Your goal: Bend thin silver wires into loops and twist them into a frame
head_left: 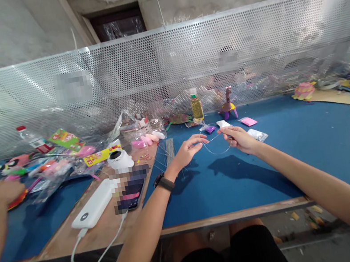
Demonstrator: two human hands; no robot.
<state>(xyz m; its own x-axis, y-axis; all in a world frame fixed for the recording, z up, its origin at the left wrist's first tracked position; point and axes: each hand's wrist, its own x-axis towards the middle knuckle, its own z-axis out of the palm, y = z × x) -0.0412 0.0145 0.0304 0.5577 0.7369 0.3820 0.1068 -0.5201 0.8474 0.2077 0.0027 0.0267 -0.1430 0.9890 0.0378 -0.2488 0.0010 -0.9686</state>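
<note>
One thin wire (220, 153) loops above the desk (298, 140), left-right between our left hand (192, 149) and right hand (240, 139), sagging toward the near edge. Our right's pinching it; can't tell if our left is.

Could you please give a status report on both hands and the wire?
Right hand pinching thin looped wire. Left hand at its other side. Small packets lying just beyond.
</note>
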